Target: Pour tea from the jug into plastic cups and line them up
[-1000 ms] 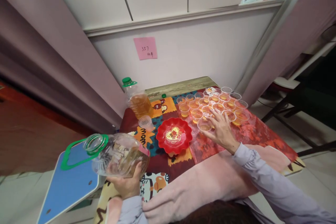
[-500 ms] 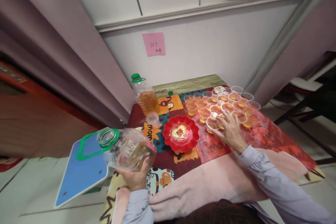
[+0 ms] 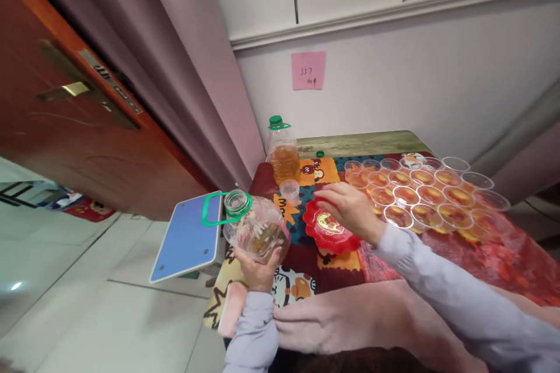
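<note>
My left hand point(image 3: 259, 268) is wrapped round the lower part of a clear plastic jug point(image 3: 266, 232) with a green handle. The uncapped jug leans, its mouth toward the upper left, with some liquid low inside. Above the red scalloped bowl point(image 3: 312, 221) is my right hand point(image 3: 350, 210), fingers stretched leftward and nothing visible in them. That hand and forearm cover part of the bowl. To its right stand several clear plastic cups point(image 3: 431, 195) with amber liquid in close rows.
A second jug point(image 3: 284, 163), green-capped and holding amber liquid, stands at the back left beside a stack of small clear cups point(image 3: 289, 191). A loose green cap point(image 3: 320, 154) lies near the wall. A blue board point(image 3: 188, 236) juts out left, near the wooden door point(image 3: 87, 111).
My right hand has left the cups and moved left over the red bowl. The jug stays in my left hand and leans a little less. The view has swung left.
</note>
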Motion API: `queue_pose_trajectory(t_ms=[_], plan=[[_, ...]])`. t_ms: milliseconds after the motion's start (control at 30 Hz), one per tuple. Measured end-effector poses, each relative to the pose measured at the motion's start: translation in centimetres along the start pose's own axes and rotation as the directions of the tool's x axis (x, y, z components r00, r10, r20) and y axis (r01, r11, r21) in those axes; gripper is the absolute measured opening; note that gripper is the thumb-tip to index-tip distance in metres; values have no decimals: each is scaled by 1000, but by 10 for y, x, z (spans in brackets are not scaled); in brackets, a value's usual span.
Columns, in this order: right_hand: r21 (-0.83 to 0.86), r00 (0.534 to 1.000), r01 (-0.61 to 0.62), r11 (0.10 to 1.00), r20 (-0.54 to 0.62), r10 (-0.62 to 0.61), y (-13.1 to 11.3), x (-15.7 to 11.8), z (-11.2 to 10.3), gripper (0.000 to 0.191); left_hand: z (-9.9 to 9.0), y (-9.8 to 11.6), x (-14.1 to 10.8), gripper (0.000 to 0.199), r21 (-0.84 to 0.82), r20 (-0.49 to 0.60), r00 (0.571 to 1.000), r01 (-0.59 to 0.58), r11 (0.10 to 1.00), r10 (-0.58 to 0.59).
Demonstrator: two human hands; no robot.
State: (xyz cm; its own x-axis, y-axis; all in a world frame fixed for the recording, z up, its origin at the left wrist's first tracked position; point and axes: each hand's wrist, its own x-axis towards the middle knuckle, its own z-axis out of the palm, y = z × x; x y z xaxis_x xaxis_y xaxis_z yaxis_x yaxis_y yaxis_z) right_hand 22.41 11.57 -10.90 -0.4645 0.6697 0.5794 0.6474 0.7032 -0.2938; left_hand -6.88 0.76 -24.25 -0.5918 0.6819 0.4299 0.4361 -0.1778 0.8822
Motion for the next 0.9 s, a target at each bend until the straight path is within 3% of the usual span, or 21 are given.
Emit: queue_pose_trajectory(t_ms=[133,233,467,633,767,900], plan=[[-13,945,-30,999,326,32,-13,57,61,33,-1,0,-1,109,0,32,1000,1,1000,-1],[-21,918,-28,999,395,34,-6,74,89,31,-3,2,-3,107,35,72,997,-13,999,11],[25,937,-17,1000,349,8,12,75,101,33,-8,-2,-5,108,112,73,997,-7,994,-1],[-4,964,-98,995,248,95,33,72,94,27,-6,8,-5,107,62,117,993,1,998,-8],[-33,966,-177,984,187,180,55,67,94,15,-3,22,-6,109,40,118,993,25,999,-30],[-7,971,-207,978,123,206,63,68,95,1,-2,30,-7,108,54,105,994,31,998,-36]])
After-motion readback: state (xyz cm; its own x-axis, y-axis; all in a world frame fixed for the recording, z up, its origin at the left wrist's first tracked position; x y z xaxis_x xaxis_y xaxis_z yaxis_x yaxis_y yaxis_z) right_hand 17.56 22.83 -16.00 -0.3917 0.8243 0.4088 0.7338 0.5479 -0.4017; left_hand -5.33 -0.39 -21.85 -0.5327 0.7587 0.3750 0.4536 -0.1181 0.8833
